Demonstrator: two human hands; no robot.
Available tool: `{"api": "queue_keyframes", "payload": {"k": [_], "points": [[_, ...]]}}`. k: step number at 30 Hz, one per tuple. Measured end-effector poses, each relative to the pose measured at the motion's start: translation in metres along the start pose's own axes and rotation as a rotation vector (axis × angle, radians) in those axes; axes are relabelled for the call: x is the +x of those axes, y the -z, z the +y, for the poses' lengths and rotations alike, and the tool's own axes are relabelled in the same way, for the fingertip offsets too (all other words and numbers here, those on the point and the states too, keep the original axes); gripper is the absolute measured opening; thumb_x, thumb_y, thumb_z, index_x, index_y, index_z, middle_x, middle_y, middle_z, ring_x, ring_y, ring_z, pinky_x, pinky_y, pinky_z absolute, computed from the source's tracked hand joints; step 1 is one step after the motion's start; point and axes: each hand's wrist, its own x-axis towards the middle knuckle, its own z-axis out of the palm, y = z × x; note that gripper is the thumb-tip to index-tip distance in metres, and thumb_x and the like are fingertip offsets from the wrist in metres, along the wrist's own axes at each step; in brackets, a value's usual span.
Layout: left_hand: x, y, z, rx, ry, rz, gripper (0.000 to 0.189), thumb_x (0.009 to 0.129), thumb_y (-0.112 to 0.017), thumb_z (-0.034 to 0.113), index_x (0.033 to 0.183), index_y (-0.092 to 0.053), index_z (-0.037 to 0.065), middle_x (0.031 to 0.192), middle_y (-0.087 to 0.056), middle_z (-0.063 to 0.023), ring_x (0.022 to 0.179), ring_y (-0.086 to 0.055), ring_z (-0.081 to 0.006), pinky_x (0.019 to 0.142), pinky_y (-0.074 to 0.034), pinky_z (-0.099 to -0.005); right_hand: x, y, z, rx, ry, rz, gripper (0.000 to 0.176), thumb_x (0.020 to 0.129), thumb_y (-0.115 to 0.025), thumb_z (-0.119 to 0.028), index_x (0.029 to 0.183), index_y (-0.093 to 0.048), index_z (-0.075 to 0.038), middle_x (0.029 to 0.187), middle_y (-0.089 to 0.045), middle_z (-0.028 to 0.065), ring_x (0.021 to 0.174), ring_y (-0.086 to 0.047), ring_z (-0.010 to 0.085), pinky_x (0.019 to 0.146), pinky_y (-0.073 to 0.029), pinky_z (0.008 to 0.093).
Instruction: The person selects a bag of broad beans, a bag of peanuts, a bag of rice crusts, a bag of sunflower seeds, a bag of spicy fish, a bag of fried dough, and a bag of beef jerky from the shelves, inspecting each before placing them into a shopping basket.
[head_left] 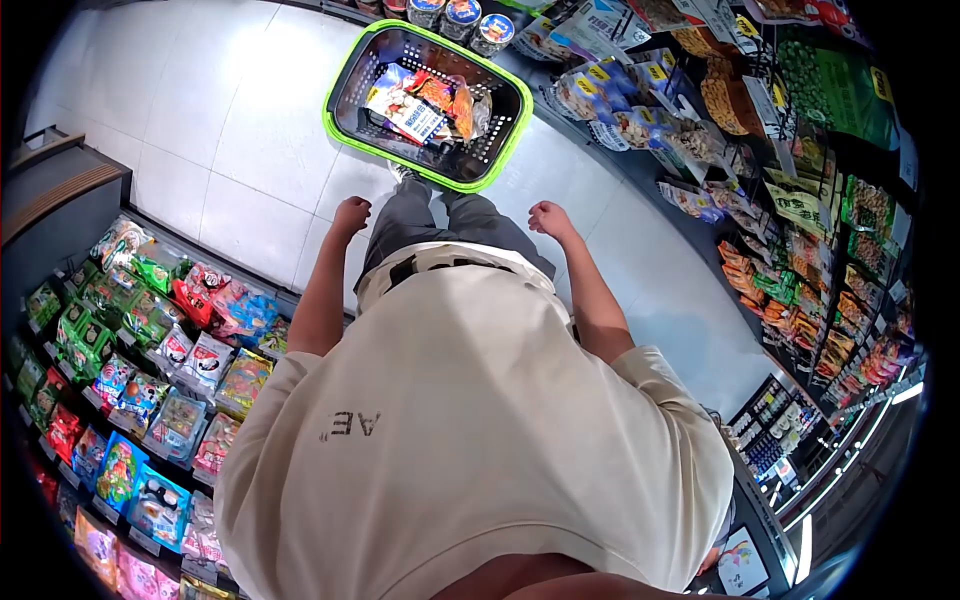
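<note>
My left hand [352, 215] hangs beside my left thigh with its fingers loosely curled in and nothing visible in them. On the other side, my right hand [548, 218] hangs apart from my right leg, its fingers also curled and no object showing. Just past my feet is a black shopping basket with a bright green rim [334, 118], touched by neither hand. Inside it lie several snack packets, among them a white-labelled packet [412, 112] and an orange-red packet [440, 92]. The basket hides part of my shoes.
Low shelves of colourful snack bags [205, 360] run along my left. To my right, hanging packets [640, 110] cover a tall rack. Several round tubs [462, 14] stand beyond the basket. Pale floor tiles [250, 150] lie between the shelves. A lit screen [742, 562] shows at lower right.
</note>
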Motion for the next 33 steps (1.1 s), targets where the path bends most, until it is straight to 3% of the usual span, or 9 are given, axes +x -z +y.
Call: {"api": "queue_keyframes", "payload": {"k": [10,13,15,16,19,21,24,27,33], "points": [[0.012,-0.037,0.025,0.021,-0.039,-0.007,0.027,0.081,-0.047,0.017,0.097,-0.06,0.0,0.08,-0.061,-0.0111,0.072,-0.059,-0.0187,0.062,-0.051,-0.0307,0.035,0.009,0.021,0.02,0.011,0.004,0.018,0.084,-0.045,-0.013,0.089,-0.056,0.0,0.071,-0.063,0.0101,0.06,-0.062,0.0169,0.051,-0.048,0.0277],[0.03,-0.061,0.018,0.095,-0.003,-0.043,0.027,0.082,-0.045,0.015,0.1,-0.059,0.0,0.085,-0.06,-0.0105,0.078,-0.058,-0.0182,0.066,-0.05,-0.0306,0.047,0.014,0.013,-0.016,0.036,-0.012,0.021,0.085,-0.043,-0.012,0.099,-0.052,0.0,0.077,-0.062,0.0105,0.066,-0.062,0.0173,0.055,-0.049,0.0268],[0.042,-0.083,0.02,0.177,-0.186,0.055,0.025,0.078,-0.05,0.018,0.088,-0.064,0.0,0.073,-0.063,-0.0135,0.064,-0.061,-0.0212,0.061,-0.05,-0.0331,0.056,0.016,0.006,0.017,0.039,0.021,0.02,0.085,-0.044,-0.01,0.102,-0.049,-0.001,0.078,-0.062,0.011,0.065,-0.062,0.0173,0.057,-0.05,0.0271],[0.04,-0.093,0.032,0.15,-0.103,0.023,0.023,0.077,-0.05,0.018,0.086,-0.064,0.002,0.075,-0.063,-0.0155,0.07,-0.062,-0.0258,0.067,-0.048,-0.0356,0.066,0.016,0.004,0.012,0.05,0.03,0.021,0.084,-0.044,-0.009,0.103,-0.047,-0.002,0.078,-0.061,0.0116,0.065,-0.062,0.0176,0.058,-0.051,0.0276],[0.06,-0.125,0.047,0.284,-0.286,0.06,0.023,0.077,-0.05,0.018,0.089,-0.064,0.004,0.081,-0.064,-0.0159,0.079,-0.061,-0.0293,0.072,-0.047,-0.0359,0.095,0.013,-0.022,0.067,0.136,0.066,0.022,0.084,-0.045,-0.009,0.104,-0.047,-0.002,0.079,-0.061,0.0118,0.065,-0.062,0.0182,0.057,-0.051,0.0271],[0.085,-0.148,0.057,0.262,-0.243,-0.003,0.026,0.08,-0.05,0.016,0.098,-0.06,0.001,0.082,-0.063,-0.0148,0.072,-0.06,-0.0237,0.066,-0.047,-0.0329,0.13,0.007,-0.032,0.049,0.166,0.098,0.022,0.083,-0.048,-0.011,0.103,-0.047,-0.002,0.079,-0.061,0.0125,0.067,-0.063,0.0184,0.059,-0.05,0.0281],[0.131,-0.172,0.078,0.281,-0.531,0.017,0.033,0.075,-0.054,0.012,0.107,-0.057,0.002,0.099,-0.058,-0.0193,0.092,-0.056,-0.0323,0.081,-0.045,-0.0365,0.182,-0.004,-0.061,-0.115,0.355,0.268,0.025,0.08,-0.057,-0.019,0.097,-0.052,-0.001,0.079,-0.062,0.0192,0.076,-0.061,0.0339,0.069,-0.048,0.0378],[0.196,-0.191,0.1,0.304,-0.661,0.072,0.045,0.073,-0.055,0.011,0.117,-0.048,0.004,0.112,-0.05,-0.0229,0.1,-0.05,-0.0386,0.085,-0.043,-0.0403,0.228,-0.015,-0.095,-0.177,0.391,0.326,0.027,0.081,-0.057,-0.021,0.097,-0.052,-0.001,0.083,-0.061,0.0204,0.079,-0.06,0.0361,0.071,-0.048,0.0396],[0.321,-0.196,0.153,0.518,-0.87,0.146,0.045,0.075,-0.054,0.009,0.119,-0.047,0.007,0.113,-0.05,-0.0208,0.1,-0.05,-0.0376,0.088,-0.041,-0.0397,0.319,-0.033,-0.128,-0.36,0.36,0.438,0.041,0.08,-0.06,-0.026,0.107,-0.049,0.004,0.096,-0.06,0.0239,0.092,-0.057,0.0374,0.082,-0.046,0.0398]]}}
